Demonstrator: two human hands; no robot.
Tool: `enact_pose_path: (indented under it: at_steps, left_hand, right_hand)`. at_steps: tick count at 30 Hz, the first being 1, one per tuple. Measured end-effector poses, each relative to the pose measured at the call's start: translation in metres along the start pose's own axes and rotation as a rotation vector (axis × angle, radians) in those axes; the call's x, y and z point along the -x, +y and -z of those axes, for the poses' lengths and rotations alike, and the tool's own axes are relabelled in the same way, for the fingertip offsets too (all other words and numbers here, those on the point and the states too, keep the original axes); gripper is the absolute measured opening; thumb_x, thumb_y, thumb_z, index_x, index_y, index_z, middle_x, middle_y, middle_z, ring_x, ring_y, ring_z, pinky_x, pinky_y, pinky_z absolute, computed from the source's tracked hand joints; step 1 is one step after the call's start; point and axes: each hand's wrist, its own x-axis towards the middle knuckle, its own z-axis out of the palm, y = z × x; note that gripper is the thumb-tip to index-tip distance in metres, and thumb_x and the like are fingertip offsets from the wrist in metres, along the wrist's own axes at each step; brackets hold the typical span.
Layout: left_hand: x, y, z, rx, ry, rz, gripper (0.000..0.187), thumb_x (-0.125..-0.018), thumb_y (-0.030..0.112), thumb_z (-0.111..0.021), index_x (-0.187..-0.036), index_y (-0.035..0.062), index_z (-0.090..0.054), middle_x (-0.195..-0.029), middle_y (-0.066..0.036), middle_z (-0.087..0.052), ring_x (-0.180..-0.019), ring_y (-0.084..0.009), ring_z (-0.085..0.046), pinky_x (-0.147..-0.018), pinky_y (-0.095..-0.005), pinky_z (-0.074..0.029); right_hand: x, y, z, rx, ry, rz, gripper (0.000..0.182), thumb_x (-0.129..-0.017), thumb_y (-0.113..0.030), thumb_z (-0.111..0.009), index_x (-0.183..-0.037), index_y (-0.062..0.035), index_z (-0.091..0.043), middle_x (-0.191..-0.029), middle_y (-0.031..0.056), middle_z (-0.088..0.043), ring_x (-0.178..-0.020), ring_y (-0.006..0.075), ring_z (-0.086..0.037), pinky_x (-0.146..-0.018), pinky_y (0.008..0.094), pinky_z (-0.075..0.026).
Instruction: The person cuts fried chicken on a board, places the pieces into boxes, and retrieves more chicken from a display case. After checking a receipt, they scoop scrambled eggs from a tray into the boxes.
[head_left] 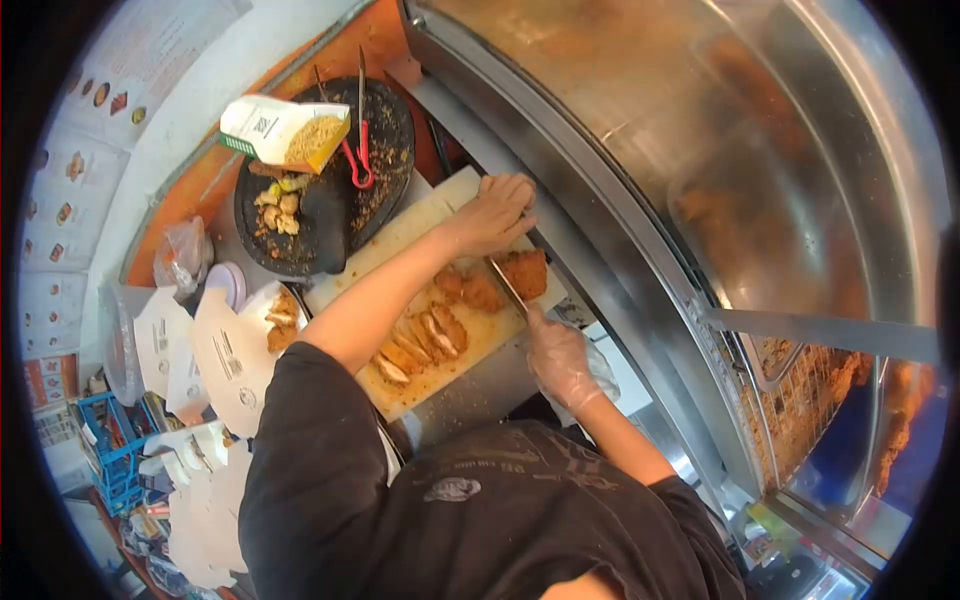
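Clear-gloved right hand [560, 360] grips a thin steel knife [510, 285] at a golden-brown breaded cutlet [527, 273]. Far bare left hand [495, 212], grip unclear, best steadies it clear of the blade.

Ahead of me, an open carton [262, 127] overlaps the far left edge of a black tray [325, 218], and a red-handled tool [364, 172] reaches past its far edge. On my left are white boxes [235, 362], a blue basket [103, 440] and printed sheets [78, 215]; on my right, a wire rack [768, 425].
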Motion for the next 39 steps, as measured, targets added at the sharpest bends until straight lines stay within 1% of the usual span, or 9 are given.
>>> enact_pose_path:
  at_steps: [5,7,11,15,21,24,26,32,39]
  left_hand:
    - [-0.025,0.02,0.067,0.098,-0.078,0.061,0.025,-0.086,0.024,-0.055,-0.099,0.0051,-0.046,-0.106,-0.01,-0.046,-0.099,-0.0283,-0.043,-0.085,-0.0383,-0.029]
    - [-0.048,0.035,0.073,0.109,0.111,-0.083,0.025,-0.086,0.023,-0.055,-0.099,0.0048,-0.045,-0.102,-0.01,-0.045,-0.097,-0.0284,-0.043,-0.083,-0.0384,-0.029]
    - [-0.035,0.028,0.014,0.105,0.063,-0.03,0.026,-0.085,0.024,-0.056,-0.099,0.0043,-0.045,-0.104,-0.012,-0.044,-0.097,-0.0299,-0.043,-0.084,-0.0381,-0.029]
    - [-0.019,0.017,-0.007,-0.017,-0.069,0.08,0.028,-0.086,0.026,-0.055,-0.1,0.004,-0.045,-0.105,-0.013,-0.044,-0.098,-0.0307,-0.042,-0.085,-0.0387,-0.029]
    - [-0.054,0.052,0.101,0.165,0.392,0.015,0.033,-0.086,0.029,-0.057,-0.103,0.0043,-0.043,-0.107,-0.01,-0.046,-0.099,-0.0269,-0.039,-0.089,-0.0376,-0.026]
    - [-0.041,0.058,0.105,0.175,0.408,0.06,0.036,-0.088,0.032,-0.055,-0.106,0.0039,-0.043,-0.112,-0.01,-0.047,-0.101,-0.027,-0.039,-0.091,-0.0367,-0.025]
    - [-0.03,0.058,0.103,0.183,0.414,0.098,0.036,-0.089,0.033,-0.055,-0.108,0.0037,-0.043,-0.113,-0.01,-0.046,-0.102,-0.0274,-0.039,-0.091,-0.0369,-0.025]
    - [-0.009,0.057,0.089,0.079,0.242,0.11,0.048,-0.09,0.035,-0.054,-0.123,0.0031,-0.04,-0.134,-0.017,-0.038,-0.125,-0.0348,-0.033,-0.102,-0.0461,-0.024]
    - [0.005,0.052,0.061,0.116,0.181,0.066,0.05,-0.089,0.035,-0.055,-0.125,0.0028,-0.041,-0.144,-0.017,-0.03,-0.137,-0.0345,-0.023,-0.105,-0.045,-0.023]
  right_hand:
    - [-0.006,-0.016,0.066,-0.13,-0.055,-0.002,0.015,-0.081,-0.007,-0.051,-0.093,-0.0059,-0.043,-0.063,0.0188,-0.057,-0.061,0.041,-0.059,-0.056,0.0497,-0.046]
    - [-0.002,-0.007,0.081,-0.09,-0.071,-0.026,0.02,-0.078,-0.003,-0.051,-0.096,-0.0043,-0.043,-0.064,0.02,-0.058,-0.062,0.0405,-0.06,-0.057,0.049,-0.046]
    - [0.003,0.014,0.052,-0.029,-0.141,-0.064,0.023,-0.075,0.0,-0.05,-0.097,-0.0033,-0.044,-0.067,0.0214,-0.059,-0.065,0.0406,-0.061,-0.06,0.0498,-0.047]
    - [-0.007,0.023,0.026,-0.012,-0.022,0.016,0.013,-0.082,-0.008,-0.051,-0.092,-0.0054,-0.043,-0.06,0.0183,-0.059,-0.062,0.0394,-0.062,-0.056,0.0477,-0.048]
    - [0.007,0.028,0.058,0.087,0.051,-0.11,0.018,-0.083,-0.007,-0.05,-0.1,-0.0041,-0.046,-0.061,0.018,-0.059,-0.06,0.0375,-0.062,-0.055,0.0468,-0.048]
    - [0.008,0.035,0.034,0.143,0.053,-0.163,0.014,-0.081,-0.005,-0.051,-0.094,-0.0041,-0.046,-0.064,0.0184,-0.06,-0.061,0.0381,-0.062,-0.055,0.047,-0.048]
    - [0.019,0.024,0.02,0.074,0.004,-0.052,0.011,-0.081,-0.004,-0.051,-0.09,-0.004,-0.045,-0.065,0.0185,-0.061,-0.062,0.0393,-0.062,-0.056,0.0471,-0.049]
    - [0.031,-0.004,0.044,0.008,-0.027,-0.035,0.011,-0.082,-0.006,-0.052,-0.089,-0.0057,-0.044,-0.065,0.0193,-0.06,-0.062,0.0389,-0.062,-0.055,0.0465,-0.048]
    - [0.026,-0.021,0.061,-0.024,-0.136,-0.006,0.014,-0.082,-0.008,-0.052,-0.093,-0.0067,-0.044,-0.066,0.0179,-0.059,-0.064,0.0387,-0.061,-0.057,0.0476,-0.047]
